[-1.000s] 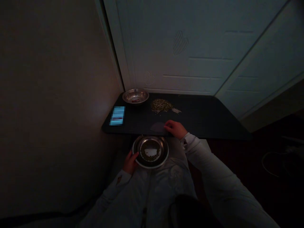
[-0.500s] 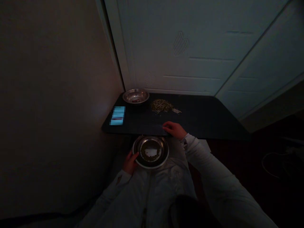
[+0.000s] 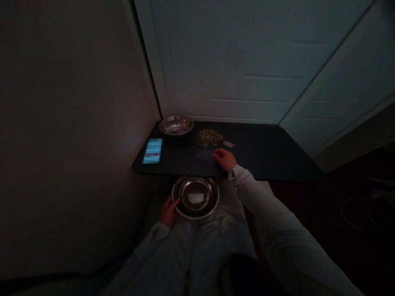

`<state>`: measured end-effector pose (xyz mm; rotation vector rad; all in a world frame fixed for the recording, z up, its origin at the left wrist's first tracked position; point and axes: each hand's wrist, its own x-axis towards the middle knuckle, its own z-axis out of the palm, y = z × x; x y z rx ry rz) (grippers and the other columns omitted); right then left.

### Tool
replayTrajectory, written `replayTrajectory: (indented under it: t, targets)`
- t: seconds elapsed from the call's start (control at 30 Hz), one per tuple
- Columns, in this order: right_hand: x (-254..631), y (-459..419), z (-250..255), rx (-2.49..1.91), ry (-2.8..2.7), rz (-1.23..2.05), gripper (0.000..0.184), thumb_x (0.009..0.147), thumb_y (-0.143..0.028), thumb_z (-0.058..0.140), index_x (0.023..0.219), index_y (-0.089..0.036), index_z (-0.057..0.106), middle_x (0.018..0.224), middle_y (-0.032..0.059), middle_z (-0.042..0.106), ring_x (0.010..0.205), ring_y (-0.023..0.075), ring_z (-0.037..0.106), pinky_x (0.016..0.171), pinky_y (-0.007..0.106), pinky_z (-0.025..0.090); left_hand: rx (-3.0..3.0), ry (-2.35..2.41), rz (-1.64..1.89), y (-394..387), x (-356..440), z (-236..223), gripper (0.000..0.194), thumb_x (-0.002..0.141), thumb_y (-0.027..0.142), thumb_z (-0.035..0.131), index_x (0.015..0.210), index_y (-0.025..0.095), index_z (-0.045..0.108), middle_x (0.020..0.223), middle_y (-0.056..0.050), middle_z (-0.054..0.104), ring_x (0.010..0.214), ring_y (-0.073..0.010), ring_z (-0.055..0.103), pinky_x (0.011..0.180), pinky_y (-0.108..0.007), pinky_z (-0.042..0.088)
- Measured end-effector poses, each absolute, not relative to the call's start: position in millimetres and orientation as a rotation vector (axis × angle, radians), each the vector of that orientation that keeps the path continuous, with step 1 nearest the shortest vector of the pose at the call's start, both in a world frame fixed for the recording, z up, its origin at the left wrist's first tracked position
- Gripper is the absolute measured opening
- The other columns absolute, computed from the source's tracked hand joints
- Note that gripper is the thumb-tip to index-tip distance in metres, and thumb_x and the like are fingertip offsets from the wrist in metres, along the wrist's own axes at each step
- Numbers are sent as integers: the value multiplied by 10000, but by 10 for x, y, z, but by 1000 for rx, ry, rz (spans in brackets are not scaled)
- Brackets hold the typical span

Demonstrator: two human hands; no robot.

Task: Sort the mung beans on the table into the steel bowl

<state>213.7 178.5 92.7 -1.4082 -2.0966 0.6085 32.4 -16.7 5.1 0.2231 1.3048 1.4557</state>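
My left hand (image 3: 169, 211) grips the left rim of a metal bowl (image 3: 214, 201), which sits over my lap just below the table's front edge. Small greenish-brown grains (image 3: 188, 198) lie around the bowl's shiny bottom. Over the dark table, my right hand (image 3: 225, 158) pinches a thin, translucent, flat sheet (image 3: 206, 156) that spreads out to the left of my fingers. Just beyond the sheet is a heap of mixed pale and greenish grains (image 3: 210, 137). A small patch of white grains (image 3: 229, 144) lies at the heap's right.
A second metal bowl (image 3: 176, 125) with a reddish label inside stands at the table's back left. In front of it lies a lit, blurred phone-like screen (image 3: 152, 151). The dark table (image 3: 271, 154) backs against a pale panelled door (image 3: 262, 90). A wall (image 3: 77, 144) rises at left.
My right hand has moved forward from the table's front edge toward the grain heap, carrying the translucent sheet. My left hand and its bowl have stayed in place.
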Motion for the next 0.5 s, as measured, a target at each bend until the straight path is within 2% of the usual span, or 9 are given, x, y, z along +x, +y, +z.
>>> replayTrajectory:
  t: [0.27, 0.5]
  targets:
    - [2089, 1676, 945, -1107, -2367, 893, 215, 700, -338, 485, 824, -184, 570, 672, -13, 568, 608, 89, 495, 586, 211, 365, 139, 1315, 1453, -163, 326, 55, 400, 543, 211, 648, 933, 184, 565, 843, -46, 637, 707, -162, 593, 585, -250, 462]
    - [2130, 1660, 933, -1057, -2389, 1000, 240, 667, -359, 518, 823, -192, 588, 677, -20, 569, 629, 86, 493, 610, 216, 364, 216, 1324, 1451, -165, 310, 40, 426, 531, 242, 654, 944, 173, 573, 922, -66, 622, 827, -202, 575, 652, -275, 460]
